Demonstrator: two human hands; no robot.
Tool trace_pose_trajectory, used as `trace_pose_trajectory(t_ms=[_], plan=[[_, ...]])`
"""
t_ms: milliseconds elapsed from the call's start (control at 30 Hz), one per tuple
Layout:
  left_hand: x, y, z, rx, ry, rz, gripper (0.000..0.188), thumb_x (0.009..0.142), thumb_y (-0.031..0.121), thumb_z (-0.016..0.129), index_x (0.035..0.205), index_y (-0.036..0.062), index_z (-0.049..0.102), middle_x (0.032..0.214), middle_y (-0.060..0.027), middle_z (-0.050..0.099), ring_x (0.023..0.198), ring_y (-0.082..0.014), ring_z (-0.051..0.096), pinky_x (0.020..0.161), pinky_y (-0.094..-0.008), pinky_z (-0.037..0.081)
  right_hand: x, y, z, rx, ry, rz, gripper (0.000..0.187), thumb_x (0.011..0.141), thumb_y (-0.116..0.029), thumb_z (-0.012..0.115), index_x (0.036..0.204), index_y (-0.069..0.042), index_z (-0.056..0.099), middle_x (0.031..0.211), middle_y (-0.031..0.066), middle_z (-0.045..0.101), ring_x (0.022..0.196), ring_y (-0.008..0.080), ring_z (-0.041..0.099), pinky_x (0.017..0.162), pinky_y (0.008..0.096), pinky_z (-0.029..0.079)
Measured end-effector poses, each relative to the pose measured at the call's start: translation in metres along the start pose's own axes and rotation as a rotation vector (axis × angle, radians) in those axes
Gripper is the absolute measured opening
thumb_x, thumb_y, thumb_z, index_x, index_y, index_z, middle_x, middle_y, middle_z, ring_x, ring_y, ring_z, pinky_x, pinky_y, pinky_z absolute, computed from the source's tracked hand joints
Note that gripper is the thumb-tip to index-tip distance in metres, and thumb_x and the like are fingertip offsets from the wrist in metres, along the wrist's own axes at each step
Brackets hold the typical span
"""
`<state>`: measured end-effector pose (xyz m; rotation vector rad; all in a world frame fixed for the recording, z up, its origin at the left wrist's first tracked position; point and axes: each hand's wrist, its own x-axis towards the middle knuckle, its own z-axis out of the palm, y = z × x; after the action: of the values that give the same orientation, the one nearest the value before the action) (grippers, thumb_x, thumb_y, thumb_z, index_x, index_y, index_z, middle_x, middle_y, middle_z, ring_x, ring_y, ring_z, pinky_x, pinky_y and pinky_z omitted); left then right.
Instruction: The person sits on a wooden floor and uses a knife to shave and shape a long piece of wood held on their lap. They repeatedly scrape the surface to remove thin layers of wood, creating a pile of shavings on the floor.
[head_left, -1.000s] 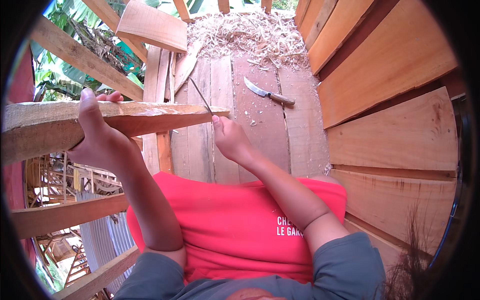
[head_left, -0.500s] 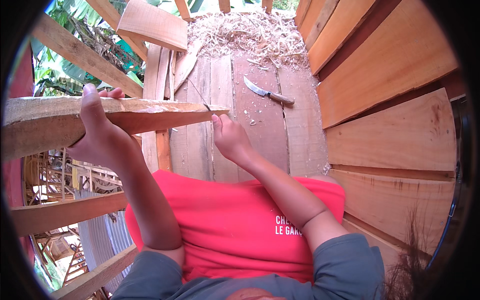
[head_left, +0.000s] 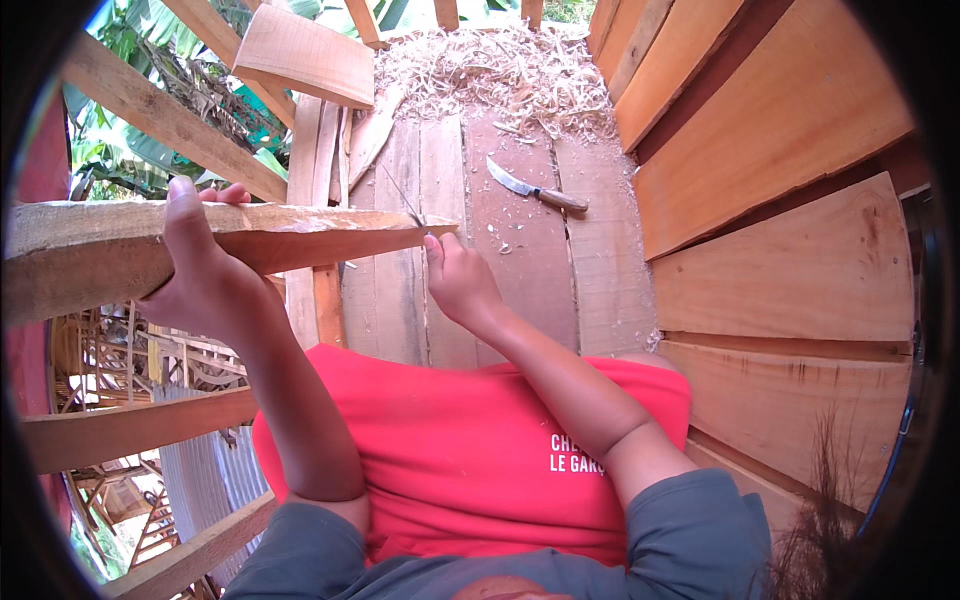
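Observation:
My left hand [head_left: 205, 260] is wrapped round a long wooden beam [head_left: 90, 245], thumb on the near side and fingertips showing over its far edge. The beam comes in from the left and tapers to a narrow, pale, cut end near the middle. At that end my right hand [head_left: 462, 278] is closed just below the wood. A thin, dark blade [head_left: 403, 193], seen nearly edge-on, slants up and left across the tip from beside my right thumb. Its handle is hidden, so I cannot tell its exact kind.
A curved knife with a wooden handle [head_left: 563, 200] lies on the plank floor [head_left: 520, 300] beyond my right hand. Curled wood shavings [head_left: 500, 75] are heaped at the far end. A short wooden block [head_left: 305, 55] rests at the far left; a board wall [head_left: 780, 270] stands on the right.
The thin blade has turned slightly and shows paler at the beam's tip. Both hands keep nearly the same places and the same hold.

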<state>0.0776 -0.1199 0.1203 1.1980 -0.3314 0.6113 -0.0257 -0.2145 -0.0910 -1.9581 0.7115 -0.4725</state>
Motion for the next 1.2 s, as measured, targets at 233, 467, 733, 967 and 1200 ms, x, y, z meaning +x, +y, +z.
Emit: trace_pose_trajectory(t_ms=[233,467,733,967,1200], plan=[[-0.005,0.005,0.004,-0.005,-0.008,-0.019,0.039,0.080,0.011,0.076,0.101,-0.0125,0.054,0.080,-0.0173,0.064,0.066,-0.0252,0.069,0.062,-0.0352,0.061,-0.001,0.014,0.012,-0.053,0.073,0.020,0.044,0.109,-0.036,0.040,0.090,0.001,0.053,0.066,0.0296,0.061,0.068,0.0522,0.062,0.062,0.0604,0.048],[-0.001,0.001,0.004,0.000,-0.002,0.016,0.041,0.079,0.011,0.076,0.103,-0.0131,0.053,0.083,-0.0175,0.064,0.068,-0.0259,0.069,0.063,-0.0352,0.061,0.001,0.004,-0.002,-0.033,0.011,-0.010,0.046,0.109,-0.036,0.037,0.091,0.003,0.053,0.067,0.0300,0.063,0.068,0.0520,0.064,0.063,0.0610,0.049],[0.000,0.002,0.000,0.009,0.021,-0.019,0.043,0.079,0.011,0.076,0.104,-0.0132,0.052,0.085,-0.0178,0.063,0.069,-0.0265,0.070,0.063,-0.0351,0.061,0.003,0.018,0.009,-0.121,0.015,0.057,0.044,0.109,-0.036,0.037,0.093,0.002,0.054,0.067,0.0298,0.062,0.069,0.0518,0.064,0.062,0.0604,0.049],[0.000,0.002,0.001,0.030,0.006,-0.013,0.043,0.079,0.011,0.076,0.104,-0.0128,0.051,0.085,-0.0176,0.063,0.068,-0.0267,0.069,0.064,-0.0345,0.062,0.010,0.017,0.010,-0.012,0.035,-0.043,0.042,0.109,-0.034,0.040,0.093,0.002,0.054,0.069,0.0308,0.063,0.070,0.0528,0.063,0.063,0.0602,0.048],[-0.001,0.001,0.003,0.022,0.010,0.012,0.042,0.080,0.011,0.076,0.104,-0.0128,0.051,0.083,-0.0165,0.062,0.068,-0.0265,0.069,0.064,-0.0343,0.062,0.005,0.023,0.008,0.010,0.044,0.007,0.046,0.109,-0.037,0.039,0.088,0.002,0.052,0.068,0.0288,0.059,0.068,0.0536,0.059,0.062,0.0598,0.044]])
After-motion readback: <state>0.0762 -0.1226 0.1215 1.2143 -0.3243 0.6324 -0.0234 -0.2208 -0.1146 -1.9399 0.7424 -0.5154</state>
